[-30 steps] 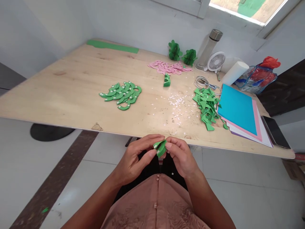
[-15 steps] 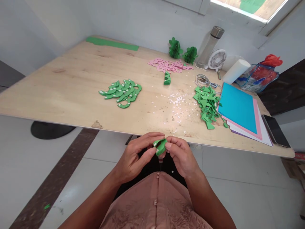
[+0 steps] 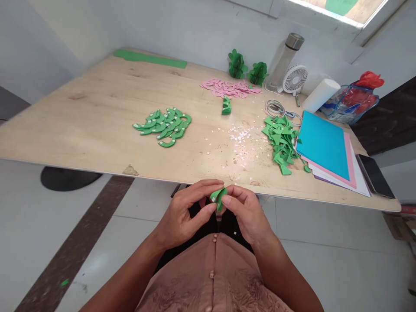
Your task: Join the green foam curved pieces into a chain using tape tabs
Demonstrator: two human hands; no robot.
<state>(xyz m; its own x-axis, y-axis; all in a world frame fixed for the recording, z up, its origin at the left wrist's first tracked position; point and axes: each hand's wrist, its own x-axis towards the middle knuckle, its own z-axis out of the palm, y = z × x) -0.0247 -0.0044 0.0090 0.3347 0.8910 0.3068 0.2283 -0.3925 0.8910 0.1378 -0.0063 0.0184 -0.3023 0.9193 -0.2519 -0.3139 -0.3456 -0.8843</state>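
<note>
The tabletop [image 3: 97,130] shows no alteration over the last second: the sheets [image 3: 325,147] at right, the arcs [image 3: 173,125] left of centre, the offcuts [image 3: 281,143] beside the sheets and the pink cutouts [image 3: 227,89] near the wall all keep their places, the view alone shifting slightly. The left hand [image 3: 186,212] and right hand [image 3: 248,214] remain together in front of the near edge, each pinching the same green piece [image 3: 215,196]; the left thumb and fingers close on its left side, the right thumb presses its right side. The change lies in this piece: half a second ago its layers stand parted around a wide, eye-shaped gap; now the gap is narrower, the lower layers are turned more edge-on and the right thumb lies farther over them. This is judged to be an adjustment made within the grip, with the piece neither released nor set down. As to what is not shown, the window [image 3: 351,11] is cut off at the top. The scissors [image 3: 290,115] are partly lost among the rings [image 3: 275,108] and offcuts. Most right-hand fingers are hidden behind the piece, whose right end is covered, so its layers cannot be counted. Whether any white bits [image 3: 240,135] come from its tabs cannot be told.
</note>
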